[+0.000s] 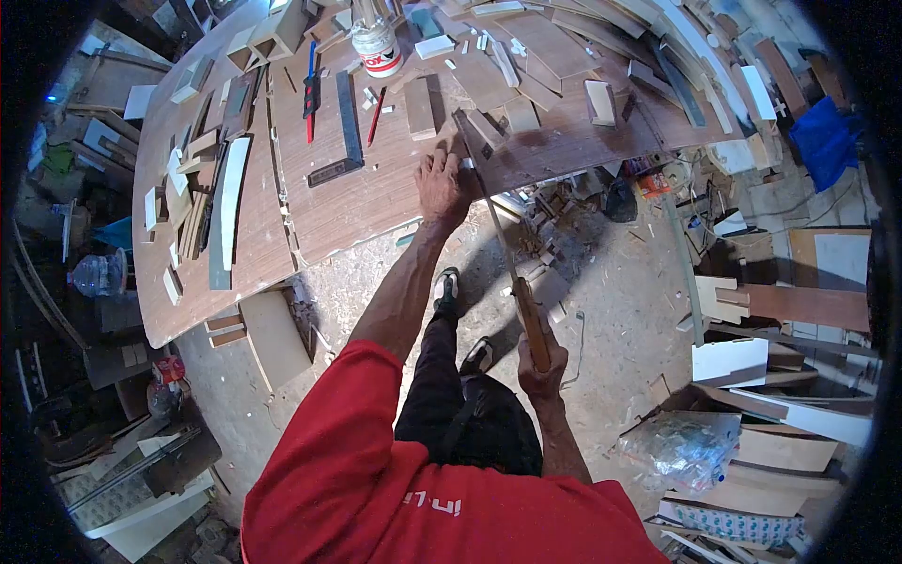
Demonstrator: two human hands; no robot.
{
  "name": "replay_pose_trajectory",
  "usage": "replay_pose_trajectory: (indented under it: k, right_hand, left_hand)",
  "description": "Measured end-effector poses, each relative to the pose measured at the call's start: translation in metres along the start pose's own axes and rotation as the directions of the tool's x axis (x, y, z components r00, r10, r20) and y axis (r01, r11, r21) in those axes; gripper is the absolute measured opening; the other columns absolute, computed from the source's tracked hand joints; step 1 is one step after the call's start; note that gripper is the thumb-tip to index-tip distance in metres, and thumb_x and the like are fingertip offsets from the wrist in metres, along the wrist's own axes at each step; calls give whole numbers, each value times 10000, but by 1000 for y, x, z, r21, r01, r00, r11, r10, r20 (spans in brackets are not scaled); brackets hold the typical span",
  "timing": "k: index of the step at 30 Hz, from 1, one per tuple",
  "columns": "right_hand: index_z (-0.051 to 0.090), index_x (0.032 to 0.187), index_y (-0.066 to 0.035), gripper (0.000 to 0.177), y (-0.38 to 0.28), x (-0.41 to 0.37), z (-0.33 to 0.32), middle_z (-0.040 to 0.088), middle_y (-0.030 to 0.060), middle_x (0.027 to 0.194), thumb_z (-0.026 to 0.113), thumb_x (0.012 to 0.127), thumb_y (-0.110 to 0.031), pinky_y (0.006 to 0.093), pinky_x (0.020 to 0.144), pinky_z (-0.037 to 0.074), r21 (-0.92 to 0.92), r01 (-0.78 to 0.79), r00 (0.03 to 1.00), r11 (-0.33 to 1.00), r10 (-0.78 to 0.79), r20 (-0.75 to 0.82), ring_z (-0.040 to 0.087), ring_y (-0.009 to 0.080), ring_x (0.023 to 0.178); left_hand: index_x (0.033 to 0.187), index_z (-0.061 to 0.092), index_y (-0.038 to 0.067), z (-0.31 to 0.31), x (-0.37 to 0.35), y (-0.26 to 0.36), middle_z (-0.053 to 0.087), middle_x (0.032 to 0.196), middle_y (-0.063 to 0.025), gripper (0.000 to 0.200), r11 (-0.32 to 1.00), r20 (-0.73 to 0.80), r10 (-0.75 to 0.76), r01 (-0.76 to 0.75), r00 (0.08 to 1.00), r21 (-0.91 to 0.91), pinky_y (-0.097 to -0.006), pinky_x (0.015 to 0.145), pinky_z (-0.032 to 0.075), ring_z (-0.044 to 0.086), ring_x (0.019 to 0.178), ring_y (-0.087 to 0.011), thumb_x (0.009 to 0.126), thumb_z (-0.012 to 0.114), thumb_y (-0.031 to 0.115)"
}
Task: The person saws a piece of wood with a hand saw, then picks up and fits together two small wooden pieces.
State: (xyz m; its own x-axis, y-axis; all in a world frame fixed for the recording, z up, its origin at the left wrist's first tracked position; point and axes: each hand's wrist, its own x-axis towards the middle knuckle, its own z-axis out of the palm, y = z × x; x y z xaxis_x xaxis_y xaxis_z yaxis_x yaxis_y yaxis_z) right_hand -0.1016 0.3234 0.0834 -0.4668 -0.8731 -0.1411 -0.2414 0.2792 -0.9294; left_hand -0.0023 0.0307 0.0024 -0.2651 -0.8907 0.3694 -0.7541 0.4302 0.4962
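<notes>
Saw: one, wooden handle, blade slanting across the near edge of the table, tip end over the top. Main hazard: a skipping or twisting blade, its length standing beyond the edge with no guide visible.

Right hand: closed round the saw's handle, below the near edge. A wrist out of line could bind or bow the blade.

Left hand: at the near edge, left of the blade, fingers bent down; whether anything is clamped under them, cannot tell. Fingers lie close to the blade; a jump leftward could cut them.

White piece: small, between left hand and blade. If loose, could slip or tip.

Block: just beyond the left hand; a knock could shift it.

Pencil, square, knife: farther left, flat; outside the blade's line, small risk.

Tub: far side, upright, filled with tools; could topple if the table shakes.

Shoes: on the floor below; scraps nearby could upset footing.
</notes>
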Motion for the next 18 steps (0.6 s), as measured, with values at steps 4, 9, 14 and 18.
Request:
replay_pose_trajectory:
  k: [4, 9, 14, 18]
  right_hand:
    - [585, 887, 18, 99, 25, -3, 5, 487, -10, 580, 598, 834, -65, 240, 430, 328, 222, -105, 981, 969, 138, -136, 455, 68, 473]
    - [611, 922, 11, 117, 19, 3, -4, 597, 42, 637, 589, 824, -50, 276, 476, 426, 408, -310, 942, 858, 335, 12, 545, 112, 506]
    - [570, 1197, 39, 368, -12, -10, -9, 701, 146, 866, 540, 834, -18, 323, 618, 510, -15, 10, 1000, 1000, -10, 7, 673, 202, 701]
    - [518, 1290, 38, 478, -8, -36, -18, 672, 216, 1060, 562, 818, -21, 323, 781, 511, -53, -105, 994, 993, 106, 7, 680, 243, 950]
  left_hand:
    - [1162, 539, 44, -3, -1, 1, 504, 1246, -149, 443, 1000, 40, -22, 22, 999, -16, -483, 875, 346, 441, 1065, -361, 791, 639, 265]
    - [961, 557, 43, -5, 3, 5, 517, 1168, -171, 276, 999, -72, 38, -38, 997, -4, -469, 859, 353, 457, 990, -352, 774, 626, 234]
    - [1031, 556, 49, -1, 5, -7, 518, 1195, -154, 279, 999, -17, 36, -36, 999, 4, -464, 846, 357, 456, 985, -350, 797, 571, 201]
    - [1076, 562, 54, -2, 9, -4, 527, 1241, -145, 351, 999, -24, 14, -15, 1000, -36, -456, 854, 354, 452, 1002, -354, 812, 620, 278]
